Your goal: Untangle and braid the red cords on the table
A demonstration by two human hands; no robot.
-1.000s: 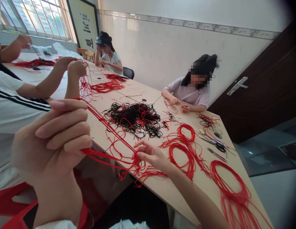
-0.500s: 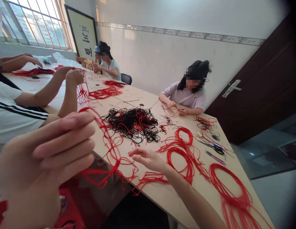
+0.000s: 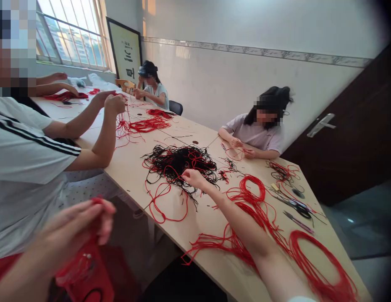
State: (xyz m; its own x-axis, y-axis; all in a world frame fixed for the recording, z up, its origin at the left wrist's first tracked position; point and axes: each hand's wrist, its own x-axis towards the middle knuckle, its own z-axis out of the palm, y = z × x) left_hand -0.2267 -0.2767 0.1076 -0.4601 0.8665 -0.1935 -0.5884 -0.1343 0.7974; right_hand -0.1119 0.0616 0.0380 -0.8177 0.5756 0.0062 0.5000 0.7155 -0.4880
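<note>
My left hand [image 3: 77,226], blurred, is low at the left, beyond the table's front edge. Its fingers are closed on red cord [image 3: 97,201], of which only a little shows. My right hand [image 3: 194,178] reaches out to the near side of a tangled pile of black and red cords [image 3: 179,160]. Thumb and fingers are pinched together on a thin red cord there. A loose red cord loop [image 3: 164,216] lies on the table just to the left of that hand.
Coiled red cord bundles [image 3: 321,260] lie on the table [image 3: 211,260] at the right, near scissors [image 3: 300,208] and a pink-handled tool [image 3: 298,222]. A red container [image 3: 99,274] is below my left hand. Co-workers sit at the left [image 3: 31,142], far end and right [image 3: 261,134].
My left hand has dropped down with its red cord, away from the table edge. My right hand has moved forward to the black and red pile, and its fingers have closed.
</note>
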